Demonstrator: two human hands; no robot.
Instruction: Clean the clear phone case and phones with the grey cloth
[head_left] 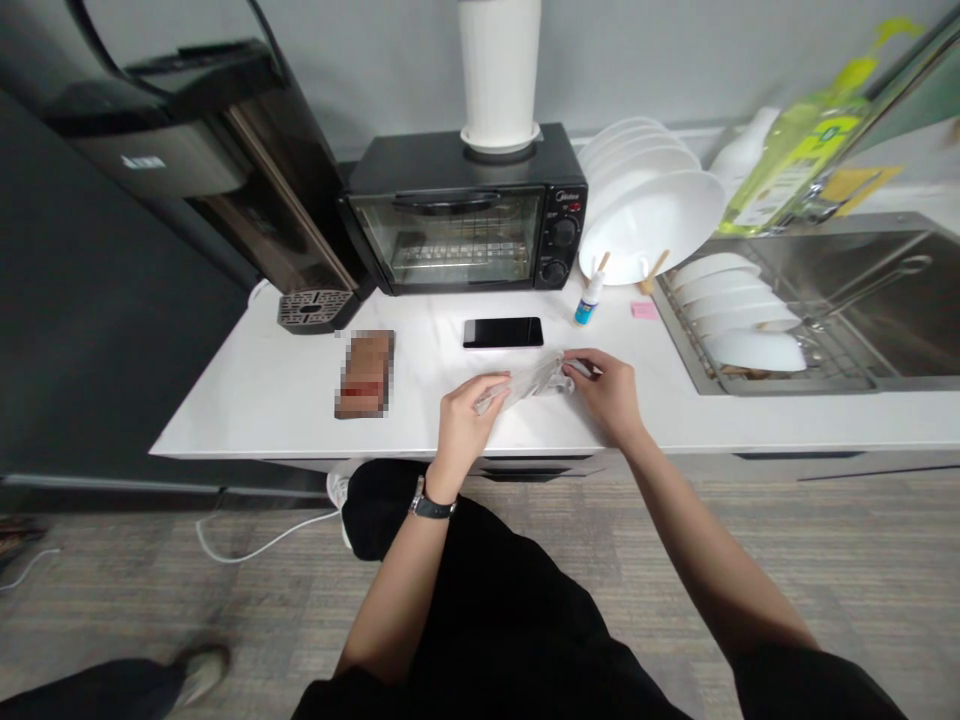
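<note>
A crumpled, translucent whitish plastic piece (534,380) stretches between my two hands, just above the white counter near its front edge. My left hand (466,415), with a dark watch on the wrist, pinches its left end between thumb and fingers. At the right end, my right hand (604,390) is closed on it with thumb and fingertips. A black phone (502,332) lies flat behind the plastic. Further right stands a small white bottle with a blue label (589,302). A brown, pixelated flat object (365,374) lies on the counter to the left.
A toaster oven (457,235) bears a white pot (500,70). Left of it stands a dark drink machine (247,190). Plates (652,220), a pink note (643,310) and a sink with bowls (862,300) are at right. Another person's shoe (202,672) shows lower left.
</note>
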